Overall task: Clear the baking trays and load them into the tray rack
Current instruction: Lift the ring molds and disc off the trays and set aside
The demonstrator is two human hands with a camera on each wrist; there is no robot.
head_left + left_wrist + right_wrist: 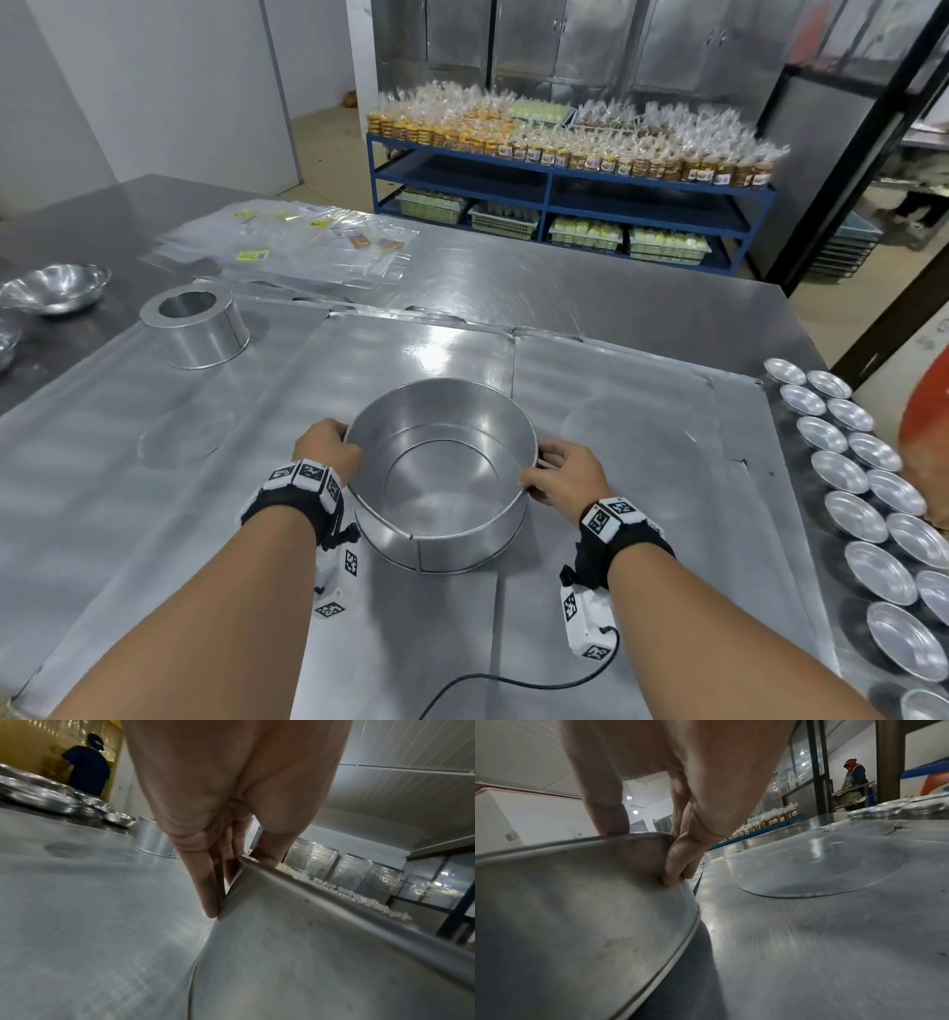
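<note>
A large round metal tin [441,406] is at the middle of the flat baking trays [642,514] that cover the table. My left hand [346,442] pinches its left rim, thumb inside and fingers down the outer wall. My right hand [536,470] pinches the right rim the same way. The left wrist view shows my left hand [239,860] on the tin's [295,943] edge. In the right wrist view my right hand [659,845] holds the tin [564,912], whose lower edge is raised off the tray with shadow beneath.
Thin round discs [187,431] [624,429] lie flat on the trays either side. A smaller tin [197,329] stands at the back left, bowls [54,288] beyond it. Several small moulds [862,488] line the right edge. Plastic bags [298,241] lie at the back.
</note>
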